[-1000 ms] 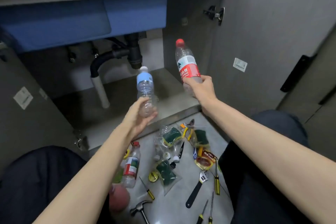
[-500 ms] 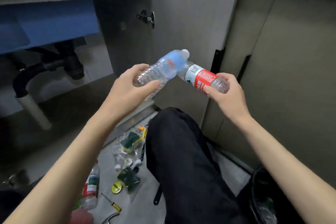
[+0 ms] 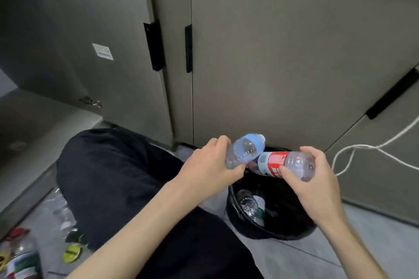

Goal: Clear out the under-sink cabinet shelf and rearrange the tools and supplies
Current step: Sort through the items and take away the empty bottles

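Left hand (image 3: 209,171) grips a blue-labelled bottle (image 3: 244,150), right hand (image 3: 317,184) a red-labelled bottle (image 3: 284,165), both above a black bin (image 3: 272,231).

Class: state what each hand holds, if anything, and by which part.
Left hand: clear plastic bottle with blue label, grip at its base end. Right hand: clear plastic bottle with red label, grip at its base end.

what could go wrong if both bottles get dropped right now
1. The blue-label bottle in the left hand hangs over the near rim of the black bin, beside the knee, so it might clip the edge and roll onto the floor.
2. The red-label bottle in the right hand lies sideways, touching the other bottle; released together they could knock each other off course.
3. A bottle already in the bin may make them bounce.
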Demonstrator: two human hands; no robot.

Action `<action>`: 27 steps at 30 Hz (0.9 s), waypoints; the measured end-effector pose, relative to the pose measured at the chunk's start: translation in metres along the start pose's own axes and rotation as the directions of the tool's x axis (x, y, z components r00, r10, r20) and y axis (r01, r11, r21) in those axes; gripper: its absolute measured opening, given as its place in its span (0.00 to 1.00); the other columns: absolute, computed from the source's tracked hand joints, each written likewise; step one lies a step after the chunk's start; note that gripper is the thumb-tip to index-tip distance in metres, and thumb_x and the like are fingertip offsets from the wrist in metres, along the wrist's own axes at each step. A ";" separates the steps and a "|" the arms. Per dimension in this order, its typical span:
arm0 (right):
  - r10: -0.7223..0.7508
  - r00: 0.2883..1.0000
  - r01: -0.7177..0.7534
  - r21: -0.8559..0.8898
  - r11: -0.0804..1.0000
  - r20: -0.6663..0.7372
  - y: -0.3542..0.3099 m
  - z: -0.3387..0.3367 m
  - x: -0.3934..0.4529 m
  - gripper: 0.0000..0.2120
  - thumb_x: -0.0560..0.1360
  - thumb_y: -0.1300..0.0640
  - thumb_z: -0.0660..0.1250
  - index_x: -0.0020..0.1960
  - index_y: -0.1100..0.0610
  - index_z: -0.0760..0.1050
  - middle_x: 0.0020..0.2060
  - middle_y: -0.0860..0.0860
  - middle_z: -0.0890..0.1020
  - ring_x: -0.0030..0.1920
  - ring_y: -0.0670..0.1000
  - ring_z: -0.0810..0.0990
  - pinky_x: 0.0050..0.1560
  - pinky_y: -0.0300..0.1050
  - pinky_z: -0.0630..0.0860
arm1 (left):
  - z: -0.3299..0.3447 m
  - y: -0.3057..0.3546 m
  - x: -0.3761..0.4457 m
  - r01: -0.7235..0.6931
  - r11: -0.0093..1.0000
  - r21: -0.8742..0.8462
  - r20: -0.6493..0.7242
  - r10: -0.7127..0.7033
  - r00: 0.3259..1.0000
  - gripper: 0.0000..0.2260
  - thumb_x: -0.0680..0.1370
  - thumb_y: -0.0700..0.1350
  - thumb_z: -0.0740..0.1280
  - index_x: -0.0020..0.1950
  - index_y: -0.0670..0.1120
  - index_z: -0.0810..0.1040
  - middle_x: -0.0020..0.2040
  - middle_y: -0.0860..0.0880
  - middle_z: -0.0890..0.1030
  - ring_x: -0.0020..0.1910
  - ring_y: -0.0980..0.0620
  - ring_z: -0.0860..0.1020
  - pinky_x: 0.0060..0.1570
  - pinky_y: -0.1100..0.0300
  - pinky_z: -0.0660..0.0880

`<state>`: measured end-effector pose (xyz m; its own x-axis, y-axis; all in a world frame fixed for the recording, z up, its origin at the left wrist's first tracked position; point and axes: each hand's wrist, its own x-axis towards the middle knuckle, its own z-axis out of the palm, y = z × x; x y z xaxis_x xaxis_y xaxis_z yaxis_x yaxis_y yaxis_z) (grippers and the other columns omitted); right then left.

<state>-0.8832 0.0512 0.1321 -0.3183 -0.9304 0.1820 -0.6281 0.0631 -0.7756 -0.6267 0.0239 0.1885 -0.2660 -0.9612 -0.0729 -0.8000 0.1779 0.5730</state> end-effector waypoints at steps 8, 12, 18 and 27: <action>0.015 0.999 -0.002 -0.279 0.960 0.045 0.061 0.007 -0.014 0.32 0.67 0.52 0.77 0.67 0.43 0.67 0.61 0.40 0.70 0.61 0.50 0.75 0.52 0.49 0.75 | 0.100 0.027 0.061 -0.093 0.981 0.171 0.154 0.067 0.986 0.23 0.75 0.61 0.67 0.62 0.47 0.70 0.57 0.47 0.72 0.57 0.41 0.75 0.45 0.52 0.69; 0.152 0.923 -0.018 -0.356 0.934 0.353 0.081 0.029 -0.013 0.29 0.71 0.44 0.75 0.69 0.48 0.72 0.66 0.43 0.71 0.67 0.48 0.69 0.62 0.44 0.69 | 0.125 0.015 0.071 -0.015 0.979 0.203 0.174 -0.021 0.984 0.27 0.77 0.62 0.64 0.69 0.47 0.69 0.65 0.47 0.72 0.66 0.44 0.69 0.57 0.47 0.73; 0.094 0.932 -0.025 -0.197 0.980 0.350 0.037 0.049 0.019 0.08 0.76 0.49 0.69 0.49 0.36 0.77 0.44 0.32 0.82 0.47 0.35 0.80 0.48 0.41 0.79 | 0.078 -0.011 0.078 -0.023 0.945 0.326 0.051 0.007 0.999 0.15 0.78 0.57 0.60 0.52 0.49 0.79 0.52 0.44 0.82 0.53 0.38 0.79 0.43 0.53 0.68; -0.302 0.773 0.392 -0.046 0.919 0.558 -0.181 0.176 0.079 0.07 0.74 0.47 0.66 0.50 0.43 0.80 0.41 0.39 0.83 0.46 0.47 0.82 0.49 0.45 0.77 | -0.133 -0.118 0.019 0.377 0.844 0.383 -0.408 -0.211 0.888 0.14 0.77 0.59 0.59 0.44 0.51 0.76 0.41 0.47 0.74 0.43 0.40 0.75 0.41 0.54 0.66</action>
<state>-0.6695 -0.0973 0.1801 0.3404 -0.9395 0.0376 -0.7342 -0.2906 -0.6136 -0.4662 -0.0437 0.2283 0.1525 -0.9772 0.1475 -0.9809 -0.1314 0.1436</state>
